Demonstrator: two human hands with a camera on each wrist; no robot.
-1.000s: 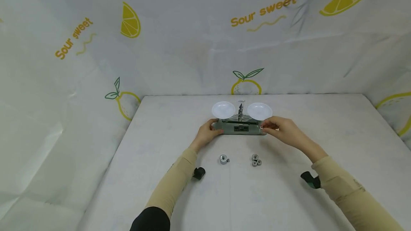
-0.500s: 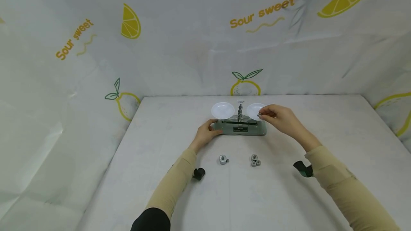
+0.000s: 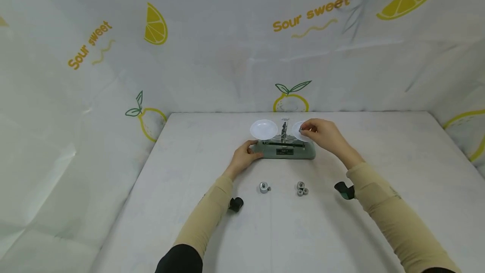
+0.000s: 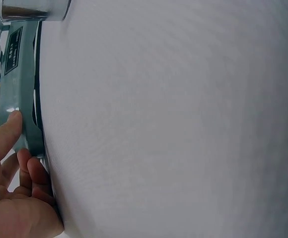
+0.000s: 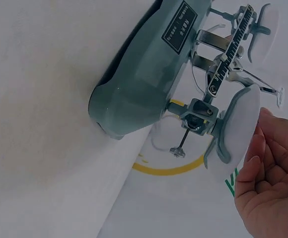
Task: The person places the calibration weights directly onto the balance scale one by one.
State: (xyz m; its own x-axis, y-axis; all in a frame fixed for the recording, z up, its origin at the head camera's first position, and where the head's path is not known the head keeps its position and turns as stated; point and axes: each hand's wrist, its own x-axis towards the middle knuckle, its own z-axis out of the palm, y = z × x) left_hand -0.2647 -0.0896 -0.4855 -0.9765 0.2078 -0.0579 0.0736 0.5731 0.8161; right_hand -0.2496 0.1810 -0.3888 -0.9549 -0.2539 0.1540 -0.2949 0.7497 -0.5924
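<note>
A balance scale [image 3: 270, 151] with a grey-green base and two white pans stands near the table's back edge. My left hand [image 3: 242, 160] grips the left end of its base, thumb on the front face and fingers curled at the end, as the left wrist view shows. Over the right pan [image 3: 295, 131], my right hand [image 3: 323, 134] pinches a small metal weight [image 3: 301, 129] between thumb and fingertips. In the right wrist view that hand [image 5: 270, 173] is right at the pan's rim, and the weight is hidden behind the pan. The left pan [image 3: 264, 129] holds nothing.
In front of the scale, a larger metal weight [image 3: 263, 187] stands beside a tiny one [image 3: 269, 188]. To their right, three metal weights [image 3: 300, 185] sit in a cluster. A printed white sheet [image 3: 212, 62] hangs behind the white table [image 3: 182, 159].
My right hand has risen from the right end of the base and moved left over the right pan with the small weight. The left hand stays on the base.
</note>
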